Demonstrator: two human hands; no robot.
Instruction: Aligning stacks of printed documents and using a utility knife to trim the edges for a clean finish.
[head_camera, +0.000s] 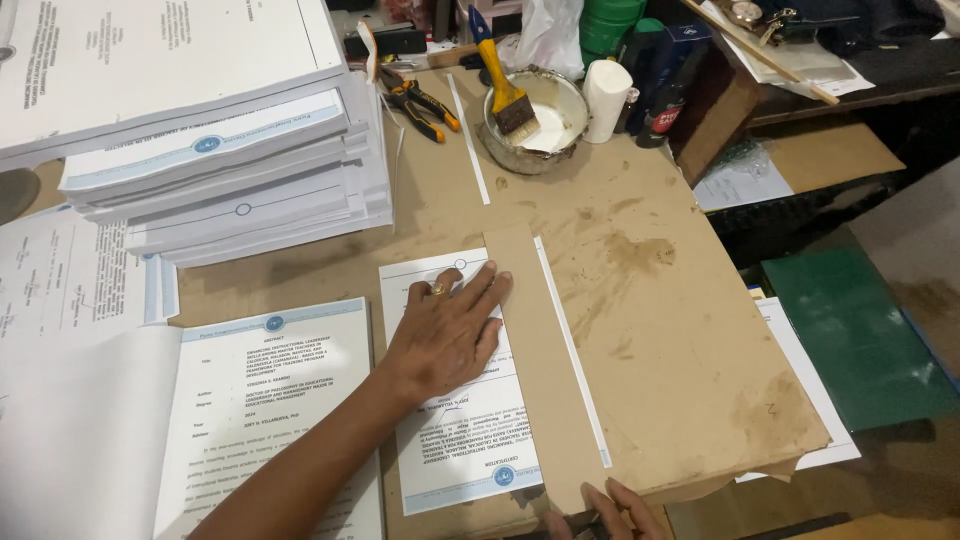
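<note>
Down at the near edge the right hand (608, 512) has fingertips on the bottom end of a brown paper strip (537, 370), only partly in frame so can't tell if it's pinching. Left hand (445, 335) lies flat, fingers spread, pressing a printed sheet (462, 440) just beside the strip. Further back: stacked documents (220, 150), pliers (420, 103), brush (505, 85) in a glue bowl (560, 130)
</note>
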